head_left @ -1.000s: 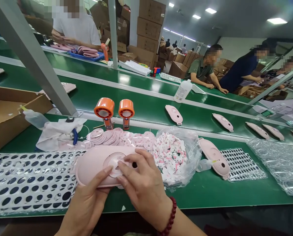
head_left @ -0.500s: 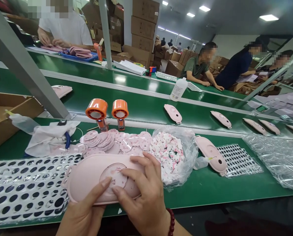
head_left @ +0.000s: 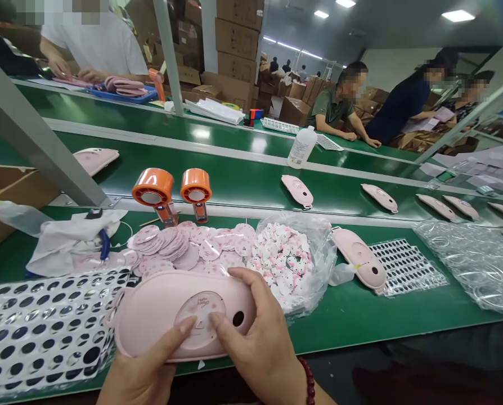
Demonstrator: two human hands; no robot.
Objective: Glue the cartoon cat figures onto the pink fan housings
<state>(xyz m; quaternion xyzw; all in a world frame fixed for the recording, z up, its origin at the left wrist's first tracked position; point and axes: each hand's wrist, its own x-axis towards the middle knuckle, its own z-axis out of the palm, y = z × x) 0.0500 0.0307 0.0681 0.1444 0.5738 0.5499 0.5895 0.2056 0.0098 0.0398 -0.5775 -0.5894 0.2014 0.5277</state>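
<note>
Pink fan casing [head_left: 158, 320] lies on the green desk [head_left: 361, 326], overlapping a dotted sheet [head_left: 36, 332]. Left hand [head_left: 144, 377] and right hand [head_left: 255, 343] grip it, thumbs on its round label [head_left: 200, 320]; the right has slid back, uncovering a hole [head_left: 238, 318].

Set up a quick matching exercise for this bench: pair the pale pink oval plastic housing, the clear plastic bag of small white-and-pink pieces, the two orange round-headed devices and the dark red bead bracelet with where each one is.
Things:
1. Pale pink oval plastic housing
2. Clear plastic bag of small white-and-pink pieces
3. Two orange round-headed devices
4. Dark red bead bracelet

Places:
A. Held between left hand and right hand
B. Upright behind the pink discs
C. On the right wrist
D. Lying on the green belt beside the pink discs

Pairs: 1-A, 2-D, 3-B, 4-C
</note>
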